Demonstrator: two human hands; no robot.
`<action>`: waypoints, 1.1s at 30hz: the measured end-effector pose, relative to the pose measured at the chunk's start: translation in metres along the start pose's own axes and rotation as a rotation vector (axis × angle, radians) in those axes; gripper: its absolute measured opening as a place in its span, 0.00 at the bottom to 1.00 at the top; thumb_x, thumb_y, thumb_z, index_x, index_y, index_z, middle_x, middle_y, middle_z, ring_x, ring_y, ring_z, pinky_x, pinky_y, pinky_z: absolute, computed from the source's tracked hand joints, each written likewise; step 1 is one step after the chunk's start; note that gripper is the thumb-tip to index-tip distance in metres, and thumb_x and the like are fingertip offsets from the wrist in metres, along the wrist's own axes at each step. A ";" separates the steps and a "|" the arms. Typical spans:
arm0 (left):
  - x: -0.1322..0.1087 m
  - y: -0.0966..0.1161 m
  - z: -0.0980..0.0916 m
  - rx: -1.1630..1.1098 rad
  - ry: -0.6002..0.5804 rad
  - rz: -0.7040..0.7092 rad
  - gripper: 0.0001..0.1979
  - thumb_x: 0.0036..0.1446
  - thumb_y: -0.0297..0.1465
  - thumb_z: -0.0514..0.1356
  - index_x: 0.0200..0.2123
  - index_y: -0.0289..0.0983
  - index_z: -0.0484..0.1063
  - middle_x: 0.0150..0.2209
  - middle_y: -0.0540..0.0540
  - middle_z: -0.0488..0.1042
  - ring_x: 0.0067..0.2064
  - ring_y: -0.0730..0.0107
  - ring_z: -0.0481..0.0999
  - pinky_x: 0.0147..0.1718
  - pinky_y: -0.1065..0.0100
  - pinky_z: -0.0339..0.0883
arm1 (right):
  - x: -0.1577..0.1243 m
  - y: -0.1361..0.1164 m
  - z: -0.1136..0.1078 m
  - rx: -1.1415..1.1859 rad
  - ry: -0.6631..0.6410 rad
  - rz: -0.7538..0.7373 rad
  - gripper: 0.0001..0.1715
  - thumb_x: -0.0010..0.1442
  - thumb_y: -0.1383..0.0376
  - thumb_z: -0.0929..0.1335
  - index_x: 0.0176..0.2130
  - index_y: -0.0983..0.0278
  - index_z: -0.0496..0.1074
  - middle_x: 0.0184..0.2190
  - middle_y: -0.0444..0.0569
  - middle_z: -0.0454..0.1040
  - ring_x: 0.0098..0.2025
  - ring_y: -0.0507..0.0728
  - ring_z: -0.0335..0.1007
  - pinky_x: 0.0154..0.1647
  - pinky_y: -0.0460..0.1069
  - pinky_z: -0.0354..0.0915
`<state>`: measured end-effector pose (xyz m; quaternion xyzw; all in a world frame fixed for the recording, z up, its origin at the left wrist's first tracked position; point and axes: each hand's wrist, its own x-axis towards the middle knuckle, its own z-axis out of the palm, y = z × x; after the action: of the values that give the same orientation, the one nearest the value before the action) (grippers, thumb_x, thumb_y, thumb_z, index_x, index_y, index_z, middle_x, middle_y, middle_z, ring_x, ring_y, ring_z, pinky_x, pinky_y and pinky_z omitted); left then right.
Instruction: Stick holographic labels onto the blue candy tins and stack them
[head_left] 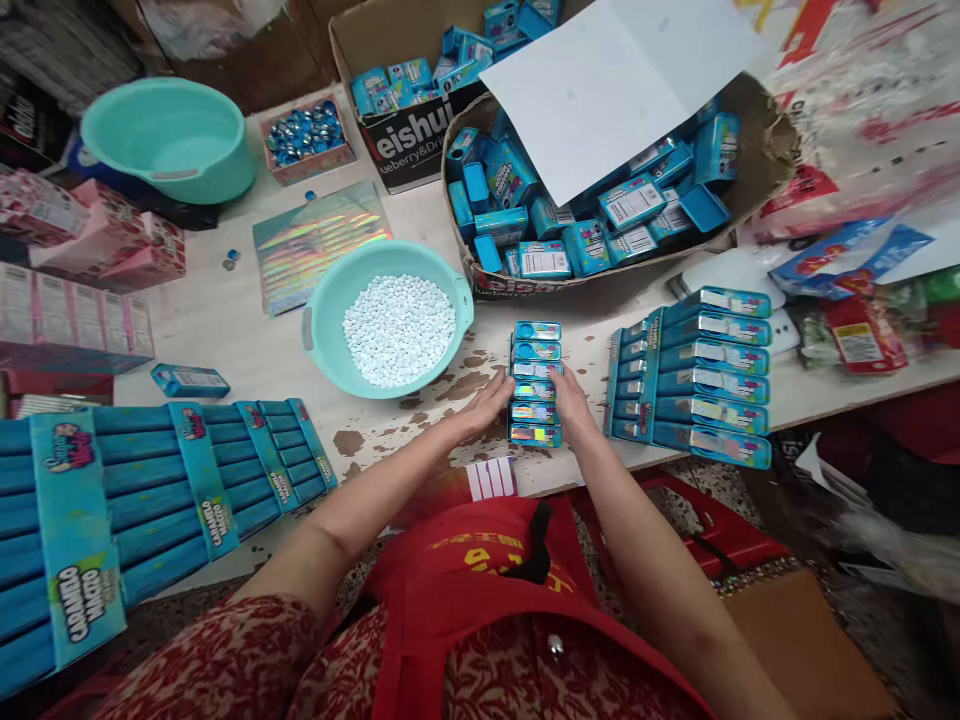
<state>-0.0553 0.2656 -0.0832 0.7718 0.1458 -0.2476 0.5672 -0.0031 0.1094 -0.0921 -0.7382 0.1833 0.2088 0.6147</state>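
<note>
Presses a short column of small blue rectangular candy tins (535, 385) between left hand (486, 402) and right hand (576, 400), fingers stretched flat along its two sides, loose rather than clenched, wrapped round no single tin. Has that column lying on the stained white table (247, 340) near its front edge, just right of the round teal plastic basin (324, 310) of white pellets, left of the stacked blue cardboard display packs (694, 375), below the brown cardboard box (761, 140) of loose blue tins.
</note>
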 end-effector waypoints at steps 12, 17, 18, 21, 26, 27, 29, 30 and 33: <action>-0.114 -0.093 -0.037 0.490 -0.154 -0.148 0.15 0.57 0.37 0.49 0.29 0.36 0.72 0.23 0.50 0.68 0.27 0.71 0.64 0.26 0.72 0.51 | -0.107 0.060 0.052 -0.683 -0.569 -0.817 0.14 0.62 0.68 0.62 0.47 0.62 0.71 0.40 0.53 0.71 0.44 0.57 0.67 0.44 0.52 0.68; -0.105 -0.095 -0.034 0.483 -0.108 -0.190 0.14 0.56 0.36 0.51 0.31 0.36 0.74 0.24 0.50 0.70 0.29 0.70 0.65 0.26 0.72 0.50 | -0.100 0.079 0.061 -1.046 -0.702 -0.858 0.17 0.62 0.67 0.63 0.50 0.64 0.70 0.45 0.55 0.70 0.47 0.60 0.65 0.46 0.54 0.67; -0.104 -0.096 -0.035 0.481 -0.104 -0.200 0.14 0.56 0.35 0.51 0.31 0.36 0.74 0.25 0.49 0.70 0.29 0.70 0.66 0.26 0.72 0.50 | -0.101 0.079 0.059 -1.071 -0.720 -0.883 0.17 0.63 0.67 0.63 0.51 0.64 0.69 0.46 0.55 0.70 0.47 0.60 0.65 0.47 0.54 0.67; -0.103 -0.101 -0.035 0.475 -0.096 -0.233 0.13 0.55 0.35 0.53 0.32 0.36 0.76 0.26 0.48 0.72 0.31 0.69 0.68 0.27 0.72 0.52 | -0.103 0.080 0.053 -1.113 -0.745 -0.944 0.18 0.62 0.69 0.63 0.52 0.66 0.68 0.49 0.54 0.70 0.48 0.61 0.64 0.48 0.54 0.66; -0.100 -0.108 -0.035 0.463 -0.087 -0.259 0.14 0.55 0.37 0.53 0.35 0.37 0.76 0.28 0.48 0.74 0.31 0.68 0.69 0.29 0.72 0.55 | -0.104 0.081 0.053 -1.113 -0.658 -0.972 0.10 0.59 0.68 0.67 0.43 0.65 0.72 0.50 0.53 0.70 0.49 0.60 0.63 0.48 0.53 0.63; -0.099 -0.108 -0.034 0.470 -0.084 -0.262 0.14 0.55 0.37 0.53 0.36 0.37 0.76 0.29 0.48 0.75 0.31 0.68 0.70 0.29 0.72 0.56 | -0.104 0.079 0.054 -1.129 -0.653 -0.970 0.08 0.59 0.68 0.67 0.41 0.65 0.73 0.47 0.53 0.71 0.47 0.60 0.64 0.47 0.52 0.63; -0.098 -0.107 -0.033 0.495 -0.080 -0.258 0.15 0.55 0.37 0.53 0.36 0.37 0.76 0.31 0.47 0.75 0.33 0.67 0.70 0.31 0.71 0.57 | -0.105 0.072 0.057 -1.191 -0.677 -0.959 0.06 0.61 0.66 0.66 0.38 0.64 0.73 0.40 0.51 0.73 0.42 0.59 0.65 0.43 0.51 0.63; -0.098 -0.107 -0.033 0.513 -0.078 -0.255 0.15 0.56 0.37 0.53 0.36 0.38 0.76 0.32 0.47 0.76 0.34 0.67 0.71 0.31 0.71 0.57 | -0.106 0.068 0.057 -1.227 -0.697 -0.951 0.06 0.61 0.66 0.65 0.36 0.64 0.72 0.36 0.51 0.74 0.40 0.59 0.66 0.40 0.50 0.62; -0.097 -0.104 -0.030 0.574 -0.063 -0.252 0.14 0.56 0.36 0.51 0.34 0.38 0.76 0.31 0.46 0.76 0.35 0.65 0.72 0.30 0.71 0.57 | -0.114 0.050 0.054 -1.279 -0.736 -0.915 0.05 0.61 0.66 0.65 0.35 0.64 0.71 0.32 0.50 0.73 0.38 0.58 0.66 0.37 0.49 0.59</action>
<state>-0.1824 0.3318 -0.1063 0.8682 0.1466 -0.3709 0.2952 -0.1300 0.1548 -0.0812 -0.8288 -0.4947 0.2295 0.1256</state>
